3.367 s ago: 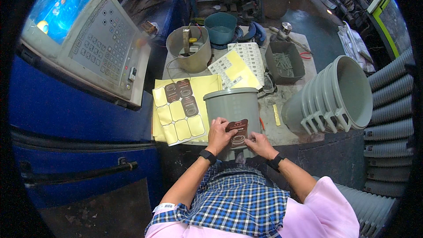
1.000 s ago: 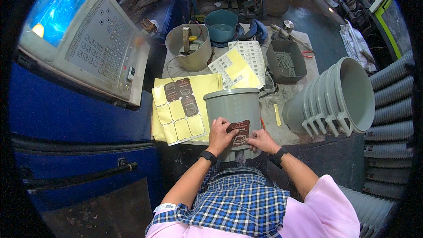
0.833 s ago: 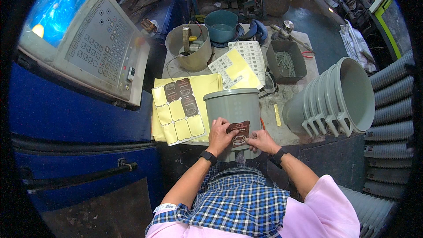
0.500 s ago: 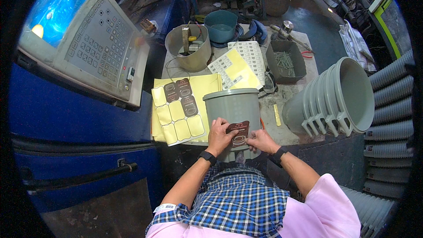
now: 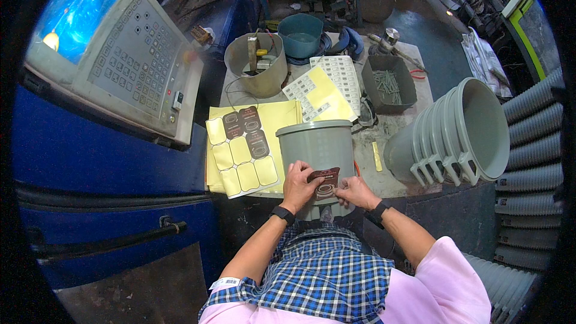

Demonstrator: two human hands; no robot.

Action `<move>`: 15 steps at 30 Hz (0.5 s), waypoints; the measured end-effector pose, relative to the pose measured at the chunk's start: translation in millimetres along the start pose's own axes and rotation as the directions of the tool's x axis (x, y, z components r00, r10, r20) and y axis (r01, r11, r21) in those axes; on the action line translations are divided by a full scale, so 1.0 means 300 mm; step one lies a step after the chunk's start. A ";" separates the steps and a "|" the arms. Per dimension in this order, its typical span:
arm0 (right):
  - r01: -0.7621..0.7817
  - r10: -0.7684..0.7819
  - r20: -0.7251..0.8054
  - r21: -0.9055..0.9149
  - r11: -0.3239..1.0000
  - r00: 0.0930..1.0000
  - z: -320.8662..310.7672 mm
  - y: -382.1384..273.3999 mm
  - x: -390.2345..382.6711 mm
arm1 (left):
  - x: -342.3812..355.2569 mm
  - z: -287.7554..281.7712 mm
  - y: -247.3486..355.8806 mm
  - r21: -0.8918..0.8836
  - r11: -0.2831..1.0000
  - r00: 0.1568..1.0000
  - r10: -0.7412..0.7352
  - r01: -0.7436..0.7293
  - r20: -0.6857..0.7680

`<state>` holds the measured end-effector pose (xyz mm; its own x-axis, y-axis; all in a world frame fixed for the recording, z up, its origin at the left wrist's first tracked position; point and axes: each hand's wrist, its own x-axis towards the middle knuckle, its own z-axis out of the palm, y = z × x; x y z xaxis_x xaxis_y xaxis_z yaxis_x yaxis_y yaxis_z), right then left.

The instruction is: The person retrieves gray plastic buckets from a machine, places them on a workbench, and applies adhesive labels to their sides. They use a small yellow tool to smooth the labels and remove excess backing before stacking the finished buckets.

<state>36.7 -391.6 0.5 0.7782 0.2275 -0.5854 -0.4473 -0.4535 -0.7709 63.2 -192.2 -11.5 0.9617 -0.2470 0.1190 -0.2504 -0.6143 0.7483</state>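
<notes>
A grey-green bucket (image 5: 318,141) is at the table's front edge, its side facing up toward me. Against that side lies a dark brown sticker (image 5: 327,186) with rounded corners. The fingers of my left hand (image 5: 298,185) are pinched on its upper left part, which looks bent. At its lower right edge, my right hand (image 5: 358,193) pinches the sticker between thumb and fingers. Whether its back is stuck to the bucket I cannot tell. Left of the bucket, a sticker sheet (image 5: 248,171) carries several brown stickers and bare yellow spaces, on top of yellow backing sheets (image 5: 282,114).
A stack of nested grey buckets (image 5: 414,144) lies on its side at the right. Farther back are a bin of screw-like pieces (image 5: 401,103), a round tub (image 5: 273,78), a blue-green container (image 5: 300,33) and small-label sheets (image 5: 336,99). A machine control panel (image 5: 135,54) stands at the left.
The sticker's upper part has bent more and its top edge sits slightly lower. Both hands stay almost in place, still pinching it.
</notes>
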 end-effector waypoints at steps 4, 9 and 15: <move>0.021 -0.021 -0.002 -0.005 1.000 1.000 0.000 -0.006 -0.004 | 0.000 -0.004 0.001 -0.016 1.000 1.000 -0.009 0.010 0.017; 0.013 -0.013 -0.001 -0.009 1.000 1.000 0.002 -0.012 -0.007 | 0.000 -0.007 -0.001 -0.013 1.000 1.000 0.007 -0.007 0.014; 0.001 -0.001 -0.003 0.000 1.000 1.000 0.003 -0.009 -0.007 | -0.002 -0.006 -0.004 -0.023 1.000 1.000 0.019 -0.019 0.004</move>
<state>35.9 -390.1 3.6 0.7797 0.2255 -0.5842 -0.4466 -0.4537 -0.7712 63.0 -190.0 -11.4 0.9563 -0.2618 0.1303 -0.2658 -0.5923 0.7606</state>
